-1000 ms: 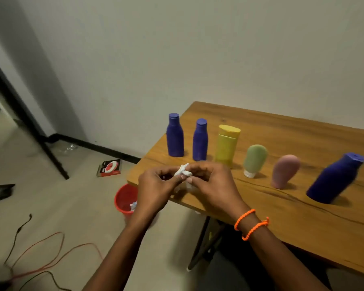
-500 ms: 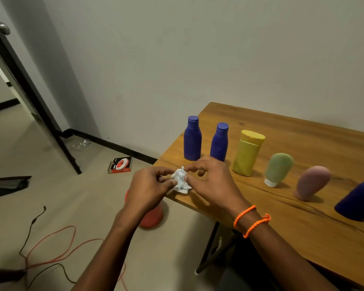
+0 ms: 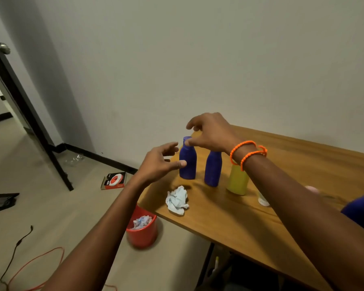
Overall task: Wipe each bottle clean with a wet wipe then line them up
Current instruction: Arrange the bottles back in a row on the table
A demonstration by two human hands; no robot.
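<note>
Wipe (image 3: 177, 200) dropped from both hands onto the counter (image 3: 229, 223) near its front edge; hands now up at the leftmost blue bottle (image 3: 187, 159). Take it low on the body, steady the cap. Left hand (image 3: 159, 162) grip wide beside the bottle; right hand (image 3: 210, 133) spread over the cap, holding nothing.

I see bare wooden tabletop (image 3: 229, 208) along the near edge, broken only by the crumpled white wipe (image 3: 177, 200) near the corner. Behind it, 2 upright dark blue plastic bottles (image 3: 187, 162) (image 3: 212, 170) and a yellow plastic bottle (image 3: 237, 181) stand close together, with narrow gaps between them. My spread left hand (image 3: 159, 162) crowds the corner bottle's left side; my right hand (image 3: 210, 133) hovers at its cap. Right forearm (image 3: 303, 206) covers the row's right part. Behind the bottles, the tabletop is bare.
</note>
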